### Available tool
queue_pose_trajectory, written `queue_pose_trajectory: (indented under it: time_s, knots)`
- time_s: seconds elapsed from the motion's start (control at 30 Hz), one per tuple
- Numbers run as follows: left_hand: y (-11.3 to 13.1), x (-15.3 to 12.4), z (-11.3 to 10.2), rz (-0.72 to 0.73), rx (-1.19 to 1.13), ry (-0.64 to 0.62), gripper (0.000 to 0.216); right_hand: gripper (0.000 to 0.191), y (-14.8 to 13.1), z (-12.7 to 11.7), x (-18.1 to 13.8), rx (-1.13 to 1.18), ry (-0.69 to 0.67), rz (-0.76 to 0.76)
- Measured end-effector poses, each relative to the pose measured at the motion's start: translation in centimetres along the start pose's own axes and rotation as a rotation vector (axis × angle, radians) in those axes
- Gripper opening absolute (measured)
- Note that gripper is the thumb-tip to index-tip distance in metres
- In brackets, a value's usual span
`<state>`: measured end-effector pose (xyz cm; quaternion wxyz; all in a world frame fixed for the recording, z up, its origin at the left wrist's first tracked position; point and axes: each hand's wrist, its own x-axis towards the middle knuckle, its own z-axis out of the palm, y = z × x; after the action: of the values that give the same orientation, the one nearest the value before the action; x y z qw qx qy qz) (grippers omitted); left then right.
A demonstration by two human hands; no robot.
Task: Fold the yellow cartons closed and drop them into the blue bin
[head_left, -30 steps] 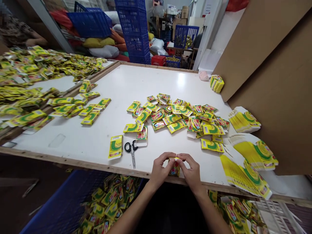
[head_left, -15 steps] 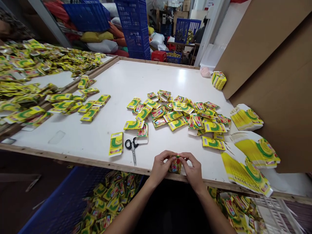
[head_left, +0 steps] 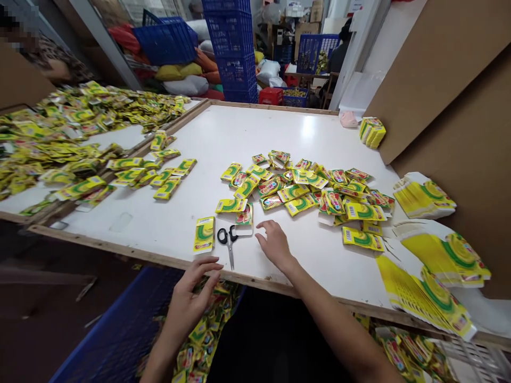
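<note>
My left hand (head_left: 194, 291) hangs over the table's front edge, fingers apart with nothing in them. My right hand (head_left: 274, 243) is above the white tabletop, thumb and fingers spread and bare. Just left of its fingertips lies a small candy-style box (head_left: 244, 215) with an open white flap. Between the hands are scissors (head_left: 229, 244) with black handles, blades pointing at the front edge. Left of them a yellow-green box (head_left: 204, 235) lies flat. A loose heap of similar small boxes (head_left: 293, 191) spreads behind my right hand.
Fanned stacks of flat yellow cartons (head_left: 429, 287) lie at right beside leaning cardboard (head_left: 447, 106). Small packets (head_left: 91, 111) cover the neighbouring table at left, where a person (head_left: 51, 58) is. Below the edge stands a blue crate (head_left: 115, 314) of boxes.
Both hands have parted and moved left; the small box they pinched at the front edge is gone from them. My left hand dropped lower, and my right hand reached toward the flap-open box.
</note>
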<state>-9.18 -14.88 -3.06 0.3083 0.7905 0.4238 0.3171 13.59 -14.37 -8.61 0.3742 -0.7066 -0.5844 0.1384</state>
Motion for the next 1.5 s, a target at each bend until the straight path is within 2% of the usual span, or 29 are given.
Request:
queue_pose_trajectory:
  time_s: [0.07, 0.13, 0.23, 0.33, 0.47, 0.57, 0.67, 0.73, 0.8, 0.9, 0.97, 1.07, 1.17, 1.23, 1.33, 1.4, 1.5]
  knots:
    - [0.0, -0.1, 0.8, 0.021, 0.043, 0.051, 0.013, 0.025, -0.8, 1.7, 2.2, -0.034, 0.004, -0.014]
    - [0.4, 0.1, 2.3, 0.048, 0.047, 0.044, 0.014, 0.025, -0.9, 2.6, 3.7, -0.064, 0.005, -0.026]
    - [1.0, 0.7, 4.2, 0.084, 0.037, 0.023, 0.015, 0.018, 0.3, 2.1, 4.7, -0.089, -0.007, -0.033]
    - [0.9, 2.2, 5.4, 0.112, 0.065, 0.044, 0.019, 0.021, 2.4, 0.0, 4.2, -0.09, -0.017, -0.042]
    - [-0.7, 6.5, 7.2, 0.213, 0.178, -0.003, 0.033, 0.017, 4.1, -2.2, 2.3, -0.089, -0.028, -0.035]
    - [-1.6, 10.0, 8.9, 0.246, 0.239, -0.083, 0.039, 0.014, 3.6, -1.5, 1.2, -0.088, -0.053, -0.045]
    - [-1.5, 11.6, 9.7, 0.269, 0.217, -0.093, 0.039, 0.021, 2.6, 0.3, 1.3, -0.061, -0.072, -0.067]
    - [-1.2, 11.4, 9.4, 0.275, 0.181, -0.075, 0.036, 0.032, 2.1, 1.0, 1.8, -0.022, -0.075, -0.074]
    - [-0.8, 10.6, 8.6, 0.268, 0.148, -0.07, 0.035, 0.035, 1.9, 0.5, 2.1, 0.029, -0.07, -0.08]
    - [0.1, 9.4, 7.5, 0.251, 0.086, -0.061, 0.035, 0.028, 2.3, -2.6, 1.9, 0.131, -0.076, -0.123]
    - [0.9, 8.6, 7.5, 0.235, -0.01, -0.126, 0.039, 0.024, 2.8, -5.3, 1.4, 0.309, -0.118, -0.179]
    - [2.2, 7.4, 9.3, 0.186, -0.254, -0.285, 0.045, 0.026, 3.3, -8.2, 0.5, 0.551, -0.189, -0.176]
    - [3.1, 6.1, 12.1, 0.062, -0.468, -0.281, 0.042, 0.031, 3.8, -9.0, -0.5, 0.633, -0.274, -0.083]
    - [3.4, 5.2, 13.7, -0.041, -0.576, -0.253, 0.035, 0.031, 4.2, -8.7, -1.4, 0.693, -0.212, 0.0]
    - [3.6, 4.0, 15.1, -0.162, -0.71, -0.217, 0.03, 0.026, 5.1, -8.0, -3.7, 0.784, 0.084, 0.111]
    - [3.6, 3.6, 15.3, -0.212, -0.748, -0.206, 0.028, 0.022, 5.6, -7.4, -5.8, 0.793, 0.213, 0.168]
    - [3.4, 3.5, 15.2, -0.223, -0.726, -0.254, 0.025, 0.023, 6.0, -6.7, -8.4, 0.736, 0.17, 0.233]
